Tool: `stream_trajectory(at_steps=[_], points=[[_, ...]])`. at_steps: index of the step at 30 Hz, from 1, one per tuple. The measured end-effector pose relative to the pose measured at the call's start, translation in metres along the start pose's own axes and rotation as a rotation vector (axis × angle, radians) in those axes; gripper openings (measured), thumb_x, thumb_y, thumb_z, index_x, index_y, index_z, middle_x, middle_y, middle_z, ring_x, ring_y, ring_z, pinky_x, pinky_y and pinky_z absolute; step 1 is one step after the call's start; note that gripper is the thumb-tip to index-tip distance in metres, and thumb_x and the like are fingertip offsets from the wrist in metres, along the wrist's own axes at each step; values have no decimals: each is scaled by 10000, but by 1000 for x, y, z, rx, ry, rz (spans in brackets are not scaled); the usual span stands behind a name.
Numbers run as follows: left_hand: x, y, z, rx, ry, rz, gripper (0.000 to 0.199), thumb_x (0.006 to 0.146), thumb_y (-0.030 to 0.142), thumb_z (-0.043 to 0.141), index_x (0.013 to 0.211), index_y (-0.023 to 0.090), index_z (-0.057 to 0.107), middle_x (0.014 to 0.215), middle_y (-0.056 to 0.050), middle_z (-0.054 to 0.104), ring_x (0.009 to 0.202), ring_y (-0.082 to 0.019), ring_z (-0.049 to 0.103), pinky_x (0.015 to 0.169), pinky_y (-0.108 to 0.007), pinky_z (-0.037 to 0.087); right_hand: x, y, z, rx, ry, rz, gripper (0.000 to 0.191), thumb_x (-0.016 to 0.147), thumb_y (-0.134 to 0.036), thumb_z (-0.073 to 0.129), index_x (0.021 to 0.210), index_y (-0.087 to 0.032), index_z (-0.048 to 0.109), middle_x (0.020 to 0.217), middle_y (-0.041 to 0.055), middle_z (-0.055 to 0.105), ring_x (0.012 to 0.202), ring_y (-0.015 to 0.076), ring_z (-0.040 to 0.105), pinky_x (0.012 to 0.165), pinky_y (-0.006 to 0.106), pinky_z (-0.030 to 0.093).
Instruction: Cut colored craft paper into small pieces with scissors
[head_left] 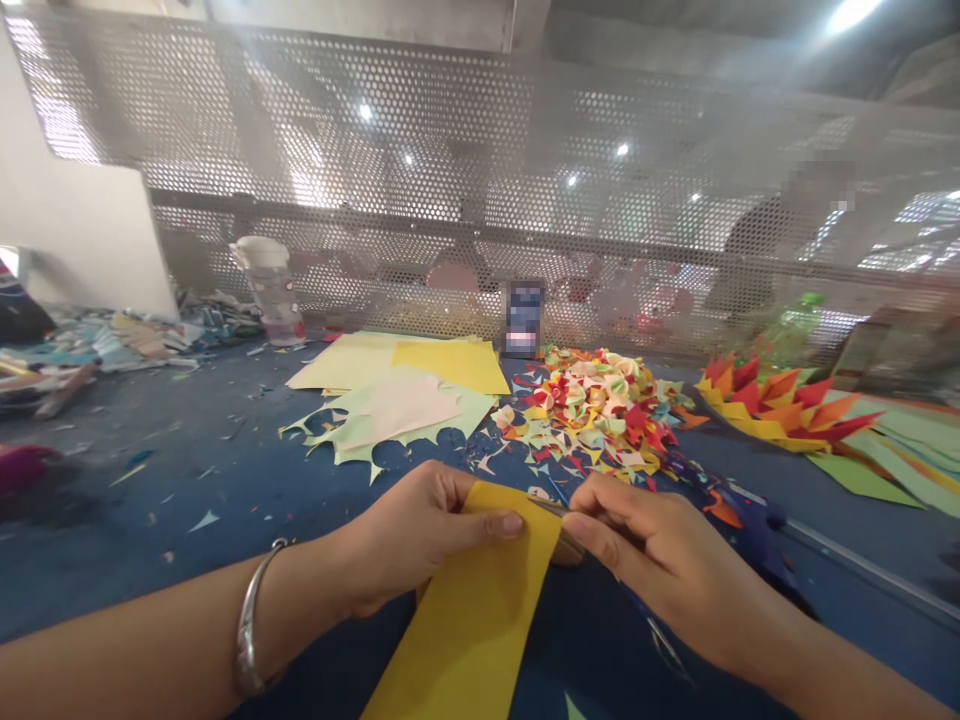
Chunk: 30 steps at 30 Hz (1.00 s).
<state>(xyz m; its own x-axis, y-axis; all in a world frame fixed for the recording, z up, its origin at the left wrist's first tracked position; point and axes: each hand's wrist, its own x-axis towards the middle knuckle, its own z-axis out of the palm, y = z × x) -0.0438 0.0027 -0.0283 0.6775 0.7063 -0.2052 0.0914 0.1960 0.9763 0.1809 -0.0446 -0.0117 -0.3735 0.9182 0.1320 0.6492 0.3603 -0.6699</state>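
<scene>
My left hand (442, 525), with a silver bangle at its wrist, grips a long yellow paper strip (480, 610), thumb on top near its far end. The strip slants down toward the bottom edge of the head view. At its far right corner, my right hand (645, 560) pinches a small pointed metal blade (549, 506), which touches the paper's edge. The fingers hide the rest of that tool, so its full kind does not show. Just under the strip's right edge is a brownish shape (568, 548) that I cannot make out.
Beyond my hands lie pale paper sheets (352, 360), scalloped paper offcuts (397, 420) and a heap of coloured paper pieces (600, 400). Pointed red-orange paper folds (787, 405) stand right. A phone (523, 320) and bottle (274, 290) stand before a perforated metal screen (420, 130).
</scene>
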Motion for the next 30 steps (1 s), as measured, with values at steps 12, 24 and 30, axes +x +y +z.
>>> stream_trajectory(at_steps=[12, 24, 30], points=[[0, 0, 2, -33, -24, 20, 228, 778, 391, 686, 863, 189, 747, 832, -50, 755, 681, -151, 688, 615, -213, 502, -1, 0, 1, -13, 4, 6, 324, 960, -454, 391, 751, -221, 472, 643, -45, 419, 581, 122, 379, 526, 251, 314], [0, -1, 3, -57, -40, -7, 238, 770, 379, 695, 901, 187, 747, 862, -57, 756, 661, -149, 683, 619, -222, 498, 1, -2, 1, -23, 3, -2, 317, 961, -443, 390, 751, -220, 476, 628, -45, 412, 564, 123, 368, 508, 244, 299], [1, -1, 2, -22, -28, -34, 307, 741, 448, 706, 905, 191, 747, 876, -70, 751, 675, -163, 679, 632, -242, 491, 1, -2, 1, -44, 7, -10, 321, 959, -445, 388, 752, -221, 488, 631, -41, 420, 572, 127, 382, 518, 247, 309]])
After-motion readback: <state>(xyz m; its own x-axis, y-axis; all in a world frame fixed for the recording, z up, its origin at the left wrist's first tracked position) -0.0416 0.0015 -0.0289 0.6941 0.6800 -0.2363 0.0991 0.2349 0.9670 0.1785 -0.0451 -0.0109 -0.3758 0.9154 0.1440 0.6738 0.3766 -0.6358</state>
